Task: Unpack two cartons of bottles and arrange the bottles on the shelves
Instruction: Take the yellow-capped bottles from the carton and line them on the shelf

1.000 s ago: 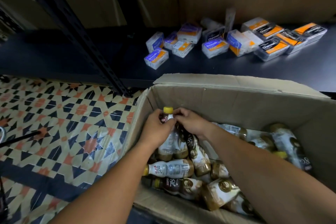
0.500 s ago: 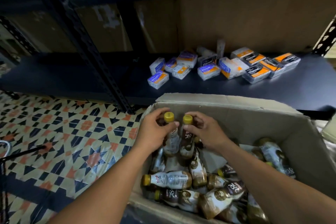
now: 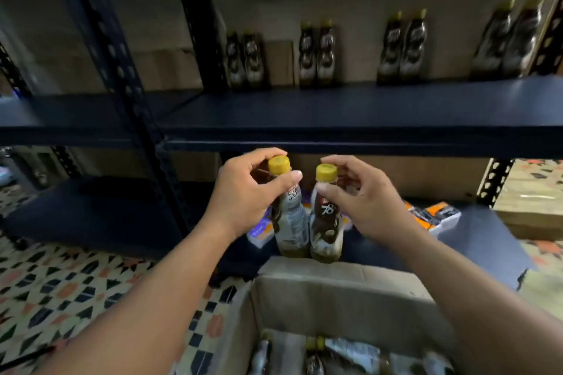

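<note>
Pinched at the neck by the left hand, a yellow-capped brown-and-white plastic bottle; by the right hand, its darker twin bottle. Held side by side clear of the open cardboard carton, probably to match the bottle pairs standing on the dark metal shelf.

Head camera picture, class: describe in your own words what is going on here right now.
A person holds two yellow-capped bottles upright, side by side, above an open carton. The left hand grips the neck of the left bottle, and the right hand pinches the neck of the right bottle. Loose bottles lie in the carton below. On the upper shelf ahead, eight bottles already stand in four pairs along the back.
</note>
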`<state>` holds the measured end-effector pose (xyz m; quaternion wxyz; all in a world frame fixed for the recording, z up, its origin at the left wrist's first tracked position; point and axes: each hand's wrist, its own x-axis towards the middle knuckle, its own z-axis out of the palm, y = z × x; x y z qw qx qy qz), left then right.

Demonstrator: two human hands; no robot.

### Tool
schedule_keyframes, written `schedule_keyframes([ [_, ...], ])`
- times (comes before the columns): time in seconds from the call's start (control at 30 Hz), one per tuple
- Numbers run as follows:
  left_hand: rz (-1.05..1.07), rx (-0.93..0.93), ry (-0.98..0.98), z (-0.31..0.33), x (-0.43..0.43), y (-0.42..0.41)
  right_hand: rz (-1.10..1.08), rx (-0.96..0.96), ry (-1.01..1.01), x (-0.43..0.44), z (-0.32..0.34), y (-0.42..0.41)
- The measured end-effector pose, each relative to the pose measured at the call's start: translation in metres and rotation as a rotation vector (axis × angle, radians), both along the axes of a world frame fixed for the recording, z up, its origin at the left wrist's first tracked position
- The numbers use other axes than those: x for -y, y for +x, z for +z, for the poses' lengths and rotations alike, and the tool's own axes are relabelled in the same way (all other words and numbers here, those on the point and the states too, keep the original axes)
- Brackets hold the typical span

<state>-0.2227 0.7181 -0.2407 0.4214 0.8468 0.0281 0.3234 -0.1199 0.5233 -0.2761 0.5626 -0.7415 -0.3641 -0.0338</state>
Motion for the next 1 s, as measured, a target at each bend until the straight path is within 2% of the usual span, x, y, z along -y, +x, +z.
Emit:
schedule_keyframes([
  [0.27, 0.028, 0.118, 0.067, 0.123, -0.026, 0.013, -0.046, 0.171, 0.097, -0.035, 0.129, 0.016],
  [0.4, 0.045, 0.124, 0.074, 0.157, -0.051, 0.031, -0.053, 0.184, 0.064, -0.063, 0.174, 0.029],
  [0.63, 0.081, 0.072, 0.068, 0.166, -0.097, 0.085, -0.1, 0.191, -0.003, -0.114, 0.203, 0.064],
  [0.83, 0.11, 0.115, 0.067, 0.15, -0.127, 0.128, -0.151, 0.141, -0.023, -0.145, 0.187, 0.102],
  [1.0, 0.042, 0.117, 0.041, 0.141, -0.139, 0.153, -0.17, 0.175, -0.024, -0.162, 0.179, 0.126],
])
